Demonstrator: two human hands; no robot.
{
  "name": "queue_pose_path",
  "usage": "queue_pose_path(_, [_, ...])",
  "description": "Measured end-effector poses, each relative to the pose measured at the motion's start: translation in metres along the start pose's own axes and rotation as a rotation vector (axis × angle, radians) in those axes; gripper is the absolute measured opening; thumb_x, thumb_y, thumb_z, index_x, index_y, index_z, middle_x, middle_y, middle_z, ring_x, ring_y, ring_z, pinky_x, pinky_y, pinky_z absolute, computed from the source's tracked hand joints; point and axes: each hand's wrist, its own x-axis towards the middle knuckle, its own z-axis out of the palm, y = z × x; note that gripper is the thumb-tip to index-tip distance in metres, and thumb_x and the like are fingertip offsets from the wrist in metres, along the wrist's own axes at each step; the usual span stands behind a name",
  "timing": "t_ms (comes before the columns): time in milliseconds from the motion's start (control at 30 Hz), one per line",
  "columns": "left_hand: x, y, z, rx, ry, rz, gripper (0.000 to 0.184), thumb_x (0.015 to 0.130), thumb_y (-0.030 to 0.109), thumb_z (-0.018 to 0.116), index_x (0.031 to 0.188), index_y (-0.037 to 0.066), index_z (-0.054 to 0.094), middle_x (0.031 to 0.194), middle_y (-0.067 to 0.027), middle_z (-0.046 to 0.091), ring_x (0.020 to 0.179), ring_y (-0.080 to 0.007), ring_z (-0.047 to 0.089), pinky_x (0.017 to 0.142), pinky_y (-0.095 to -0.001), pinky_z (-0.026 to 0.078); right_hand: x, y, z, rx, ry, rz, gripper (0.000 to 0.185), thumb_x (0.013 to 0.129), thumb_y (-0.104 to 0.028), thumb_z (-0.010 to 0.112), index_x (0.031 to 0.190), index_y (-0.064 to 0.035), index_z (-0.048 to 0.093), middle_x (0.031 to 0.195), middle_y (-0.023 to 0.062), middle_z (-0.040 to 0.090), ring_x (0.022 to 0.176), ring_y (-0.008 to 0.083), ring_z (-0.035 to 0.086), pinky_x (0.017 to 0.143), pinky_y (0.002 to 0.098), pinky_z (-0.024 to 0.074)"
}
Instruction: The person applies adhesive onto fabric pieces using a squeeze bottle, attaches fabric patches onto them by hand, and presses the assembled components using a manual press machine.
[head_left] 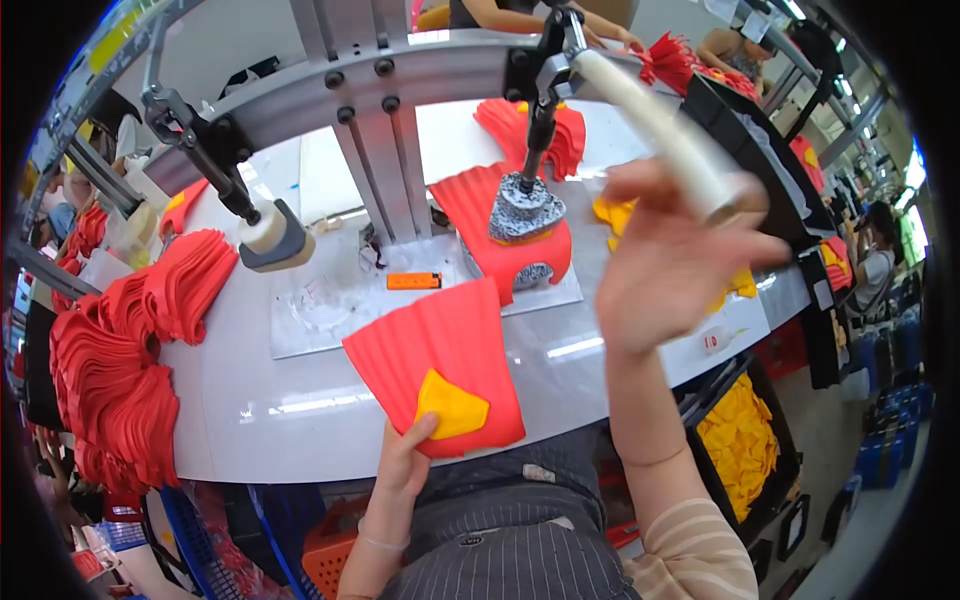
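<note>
Head: flared, ribbed red piece (pixel 445 345)

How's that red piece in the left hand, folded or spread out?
Spread out: the red piece shows its broad face, the left hand gripping low.

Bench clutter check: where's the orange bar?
Head view, left of centre: the orange bar lies on the base plate, just in front of the metal upright and beyond the red piece in the left hand.

Left hand (pixel 405 458) pinching red piece (pixel 430 335), thumb on yellow patch (pixel 455 408); right hand (pixel 660 275), blurred, at white handle (pixel 655 128).
</note>
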Motion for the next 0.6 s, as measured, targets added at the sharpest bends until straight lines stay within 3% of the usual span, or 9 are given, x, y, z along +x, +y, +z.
queue_pose_path(100, [-0.008,0.000,-0.006,-0.015,-0.017,-0.057,0.053,0.081,0.008,0.069,0.129,0.002,0.047,0.125,-0.0081,0.056,0.117,-0.0200,0.053,0.102,-0.0358,0.040,0.096,0.007,0.024,-0.181,-0.122,-0.380,0.020,0.096,-0.020,0.041,0.105,-0.0043,0.050,0.103,0.0166,0.061,0.096,0.0267,0.059,0.089,0.0364,0.0429])
queue_pose_path(200, [-0.007,-0.002,-0.006,0.009,-0.048,-0.064,0.052,0.081,0.008,0.069,0.129,0.002,0.047,0.124,-0.0079,0.056,0.116,-0.0199,0.053,0.101,-0.0356,0.040,0.161,0.032,0.049,-0.386,-0.200,-0.274,0.020,0.091,-0.014,0.057,0.105,-0.0019,0.048,0.097,0.0119,0.059,0.093,0.0185,0.057,0.084,0.0290,0.0433])
queue_pose_path(233, [-0.007,-0.003,-0.005,0.006,-0.043,-0.067,0.052,0.082,0.008,0.068,0.129,0.002,0.047,0.124,-0.0078,0.056,0.116,-0.0198,0.054,0.101,-0.0356,0.040,0.167,0.036,0.051,-0.408,-0.246,-0.166,0.020,0.093,-0.015,0.055,0.104,0.0001,0.047,0.093,0.0111,0.058,0.086,0.0166,0.057,0.079,0.0291,0.0454])
queue_pose_path(333, [-0.005,-0.003,-0.002,-0.018,-0.026,-0.055,0.052,0.082,0.007,0.068,0.129,0.002,0.047,0.124,-0.0077,0.056,0.115,-0.0195,0.054,0.101,-0.0354,0.040,0.148,0.031,0.040,-0.494,-0.213,-0.328,0.025,0.093,-0.017,0.056,0.108,0.0009,0.048,0.092,0.0106,0.058,0.087,0.0166,0.057,0.081,0.0296,0.0458])
queue_pose_path(367, [-0.004,-0.005,-0.002,-0.031,-0.020,-0.045,0.052,0.082,0.007,0.068,0.129,0.002,0.047,0.124,-0.0076,0.056,0.115,-0.0194,0.054,0.101,-0.0353,0.040,0.135,0.046,0.000,-0.985,-0.290,-0.282,0.015,0.088,0.000,0.053,0.102,0.0010,0.054,0.104,0.0118,0.060,0.101,0.0234,0.059,0.091,0.0361,0.0436])
queue_pose_path(433, [-0.003,-0.006,-0.002,-0.059,-0.005,-0.048,0.052,0.082,0.007,0.068,0.129,0.002,0.047,0.124,-0.0075,0.056,0.115,-0.0192,0.054,0.101,-0.0351,0.040,0.080,0.051,-0.006,-0.579,-0.020,-0.346,0.014,0.094,-0.005,0.050,0.107,-0.0002,0.052,0.104,0.0110,0.060,0.100,0.0197,0.058,0.089,0.0292,0.0443])
queue_pose_path(467, [-0.002,-0.005,-0.003,-0.068,-0.003,-0.062,0.051,0.082,0.007,0.068,0.129,0.002,0.047,0.124,-0.0075,0.056,0.114,-0.0191,0.054,0.101,-0.0350,0.040,0.042,0.055,-0.016,-0.537,0.090,-0.188,0.014,0.090,-0.003,0.053,0.103,0.0015,0.054,0.101,0.0116,0.057,0.092,0.0215,0.055,0.087,0.0313,0.0409])
queue_pose_path(500, [0.000,-0.004,-0.003,-0.071,-0.002,-0.082,0.051,0.082,0.007,0.068,0.129,0.002,0.047,0.124,-0.0075,0.056,0.114,-0.0191,0.055,0.100,-0.0350,0.041,0.006,0.055,-0.027,-0.742,0.129,-0.044,0.017,0.091,-0.007,0.054,0.105,0.0024,0.053,0.100,0.0118,0.057,0.094,0.0227,0.054,0.088,0.0319,0.0412])
queue_pose_path(600, [0.005,-0.004,-0.003,-0.042,0.007,-0.055,0.051,0.082,0.008,0.068,0.129,0.003,0.047,0.123,-0.0073,0.057,0.113,-0.0191,0.055,0.099,-0.0350,0.042,-0.093,0.109,-0.083,-0.874,0.125,0.635,0.030,0.093,-0.019,0.058,0.114,0.0013,0.052,0.118,0.0135,0.052,0.107,0.0190,0.054,0.091,0.0281,0.0426])
